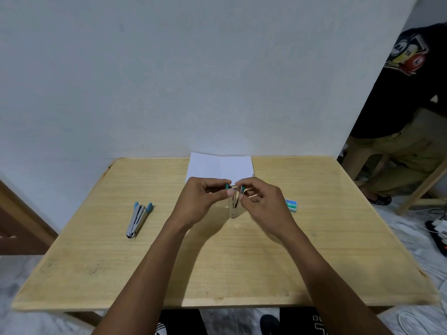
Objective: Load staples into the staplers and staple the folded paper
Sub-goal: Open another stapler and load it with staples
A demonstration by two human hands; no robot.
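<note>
A small silver stapler with teal ends (pixel 233 201) is held above the middle of the wooden table (pixel 217 262), its two arms spread apart at the top. My left hand (pixel 205 197) pinches its left teal end. My right hand (pixel 260 198) pinches the right arm near the other teal end. A second silver and teal stapler (pixel 137 218) lies open on the table to the left. Folded white paper (pixel 220 166) lies at the table's far edge behind my hands. A small green staple box (pixel 291 205) sits just right of my right hand.
A white wall stands behind the table. A person in dark clothes sits at the far right beside a wooden stool (pixel 377 170). Cables and a power strip (pixel 437 228) lie on the floor to the right.
</note>
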